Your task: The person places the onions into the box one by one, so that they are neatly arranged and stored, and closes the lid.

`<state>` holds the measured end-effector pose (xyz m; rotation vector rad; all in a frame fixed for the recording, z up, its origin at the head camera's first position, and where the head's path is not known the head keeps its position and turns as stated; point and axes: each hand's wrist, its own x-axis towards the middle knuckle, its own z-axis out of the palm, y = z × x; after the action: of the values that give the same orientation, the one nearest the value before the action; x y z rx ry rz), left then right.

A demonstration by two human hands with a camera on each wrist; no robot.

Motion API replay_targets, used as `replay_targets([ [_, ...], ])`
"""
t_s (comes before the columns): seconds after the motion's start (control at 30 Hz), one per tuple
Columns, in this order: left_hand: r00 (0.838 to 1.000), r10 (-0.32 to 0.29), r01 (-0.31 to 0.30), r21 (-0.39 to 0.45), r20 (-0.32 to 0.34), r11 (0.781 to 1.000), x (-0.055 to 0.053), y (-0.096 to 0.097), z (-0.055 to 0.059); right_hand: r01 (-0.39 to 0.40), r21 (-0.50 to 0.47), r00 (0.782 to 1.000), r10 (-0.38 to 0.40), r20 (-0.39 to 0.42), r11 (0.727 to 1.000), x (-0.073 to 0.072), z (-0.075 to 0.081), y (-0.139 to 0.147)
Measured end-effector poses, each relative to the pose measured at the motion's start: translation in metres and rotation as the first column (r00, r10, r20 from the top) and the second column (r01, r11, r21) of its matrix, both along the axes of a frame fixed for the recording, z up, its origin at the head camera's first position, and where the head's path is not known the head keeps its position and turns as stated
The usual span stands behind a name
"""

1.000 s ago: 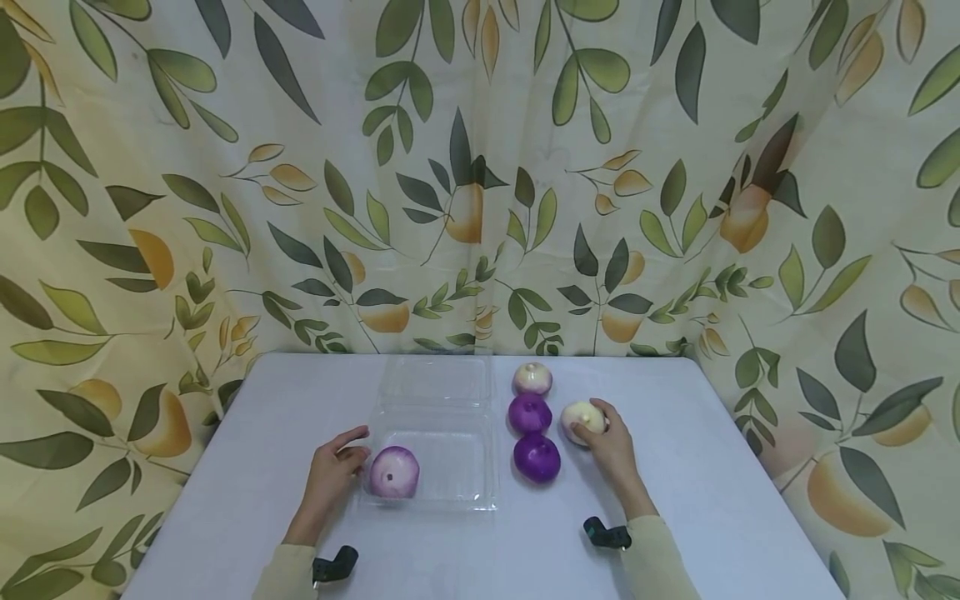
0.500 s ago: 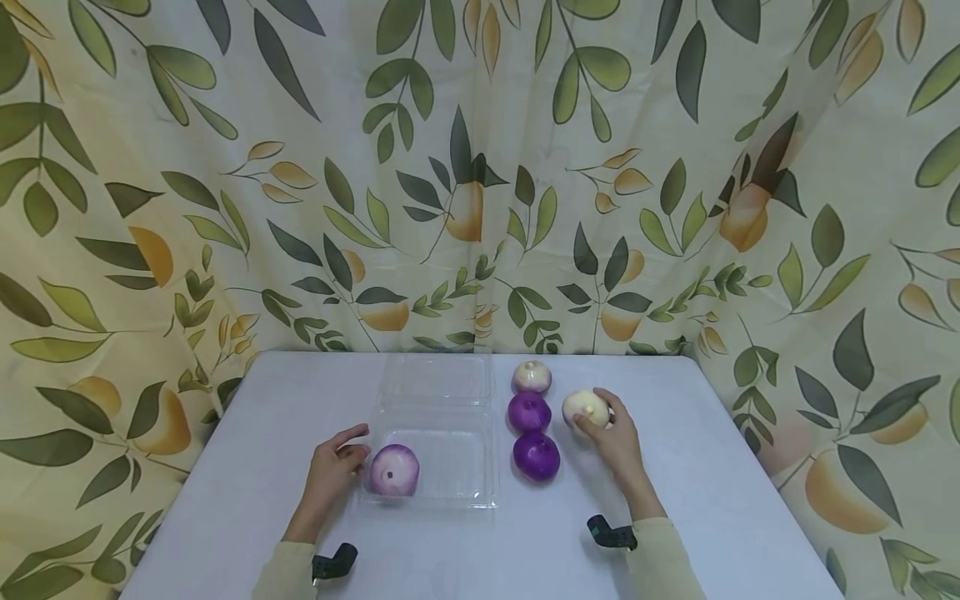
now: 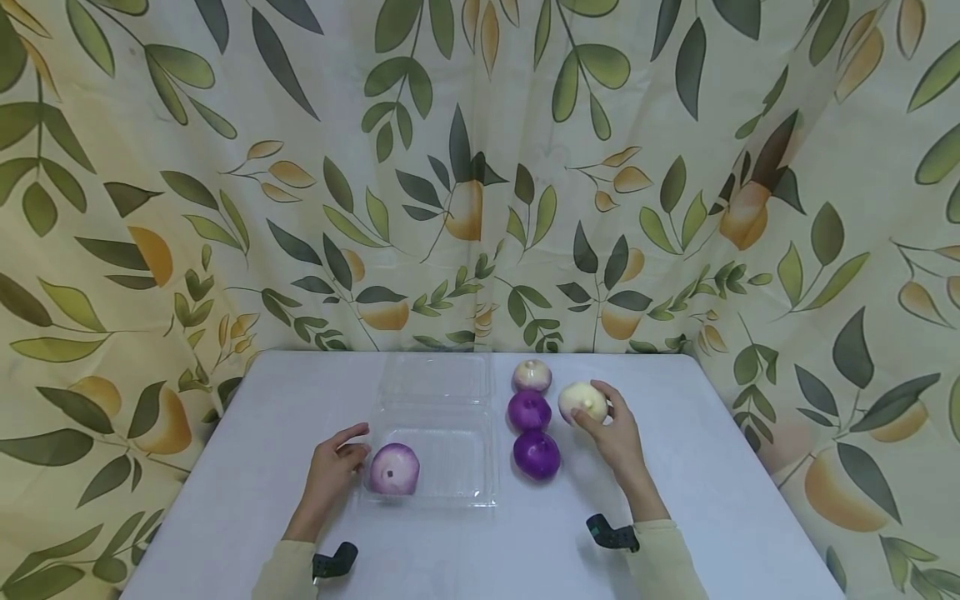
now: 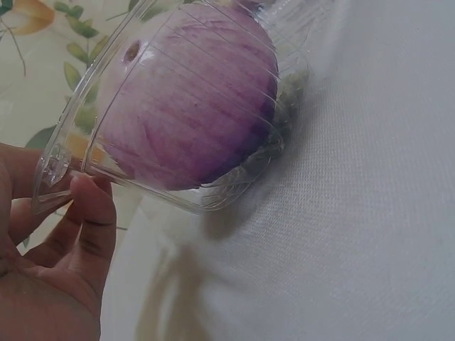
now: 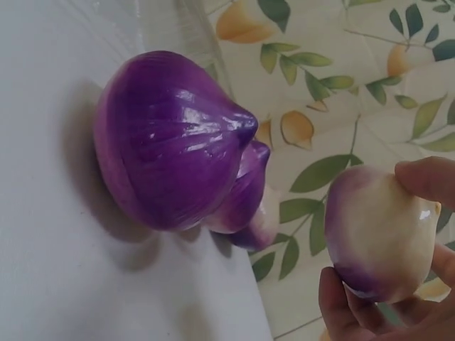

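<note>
My right hand (image 3: 617,437) holds a whitish onion (image 3: 582,402) between thumb and fingers, raised above the table. In the right wrist view that onion (image 5: 380,231) shows a purple lower side. A clear plastic clamshell box (image 3: 457,467) lies with its lid folded back, and a pale purple onion (image 3: 393,469) sits in its left front corner. At the box's left edge is my left hand (image 3: 330,475); in the left wrist view its thumb and fingers (image 4: 94,213) pinch the rim by the corner. Two deep purple onions (image 3: 536,455) and a paler onion (image 3: 532,376) stand in a row right of the box.
The table (image 3: 720,533) has a white cover. Behind and beside it hangs a leaf-patterned curtain (image 3: 480,167). A black wrist device (image 3: 334,561) is on the left wrist and another black device (image 3: 612,533) on the right.
My right hand has lifted the whitish onion slightly and moved a little away from me. The left hand, the box and the other onions stay in place.
</note>
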<state>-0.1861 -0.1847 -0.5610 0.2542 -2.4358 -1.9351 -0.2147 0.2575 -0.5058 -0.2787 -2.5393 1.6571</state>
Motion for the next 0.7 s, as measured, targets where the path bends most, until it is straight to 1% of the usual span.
replay_targets([
  [0.23,1.000,0.000,0.000,-0.009,0.005,1.000,0.000,0.000,0.000,-0.026,-0.027,0.999,0.025,-0.020,0.999,0.005,0.008,-0.007],
  [0.43,1.000,-0.001,0.001,-0.003,0.003,1.000,-0.001,0.000,0.001,-0.058,-0.040,0.997,0.056,-0.058,0.998,0.011,0.014,-0.017],
  [0.7,1.000,0.008,-0.008,0.003,0.008,1.000,-0.001,0.001,0.000,-0.105,-0.048,0.989,0.099,-0.106,0.993,0.018,0.018,-0.029],
])
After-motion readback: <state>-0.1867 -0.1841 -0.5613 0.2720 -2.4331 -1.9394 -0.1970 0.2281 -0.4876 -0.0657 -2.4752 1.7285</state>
